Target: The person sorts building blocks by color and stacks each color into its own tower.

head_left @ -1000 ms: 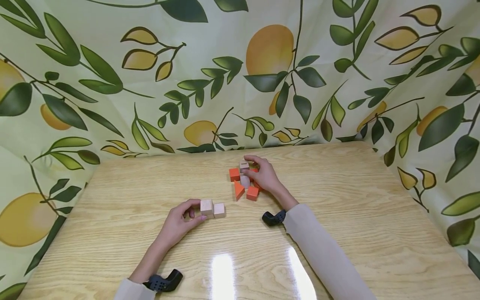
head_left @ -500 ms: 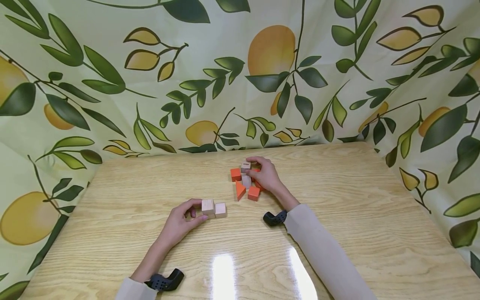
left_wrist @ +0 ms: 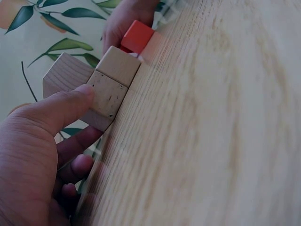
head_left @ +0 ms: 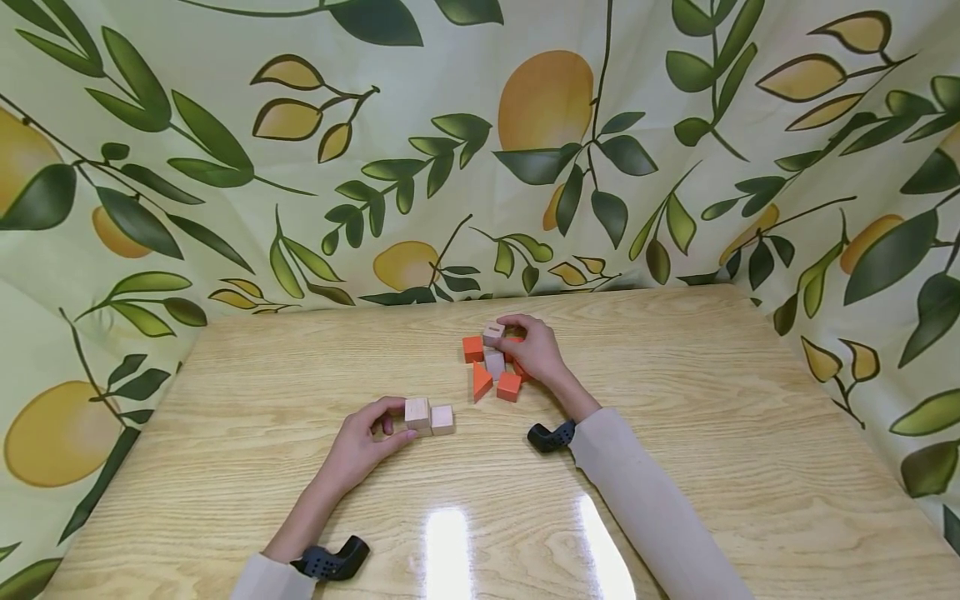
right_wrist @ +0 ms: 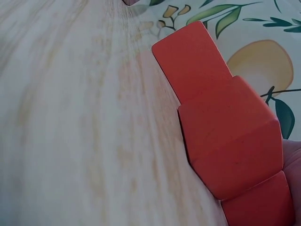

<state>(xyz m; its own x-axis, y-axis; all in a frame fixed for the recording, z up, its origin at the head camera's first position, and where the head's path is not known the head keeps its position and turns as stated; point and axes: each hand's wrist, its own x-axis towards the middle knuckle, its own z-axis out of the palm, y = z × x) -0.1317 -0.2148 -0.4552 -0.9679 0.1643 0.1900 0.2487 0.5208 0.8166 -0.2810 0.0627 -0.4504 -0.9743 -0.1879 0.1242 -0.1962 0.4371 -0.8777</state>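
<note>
In the head view my left hand (head_left: 363, 442) holds a short stack of plain wooden cubes, thumb in front. The upper wooden cube (head_left: 417, 412) sits on a lower wooden cube (left_wrist: 109, 93). Beside the lower one stands another wooden cube (head_left: 442, 418). Farther back, my right hand (head_left: 536, 350) pinches a wooden cube (head_left: 492, 332) with a dark mark on top. Below that cube is a pale wooden block (head_left: 494, 364). Around it lie an orange triangular block (head_left: 482, 382) and orange-red cubes (head_left: 508, 386). More red blocks (right_wrist: 230, 136) are partly hidden by my right hand.
The wooden table (head_left: 300, 358) reaches back to a leaf-and-fruit patterned cloth (head_left: 450, 192), which also hangs at both sides. An orange-red cube (head_left: 472, 348) stands left of the pinched cube. Both wrists wear a black device (head_left: 330, 560).
The whole head view shifts slightly to the right. Both hands keep their holds, and the blocks stay in the same arrangement.
</note>
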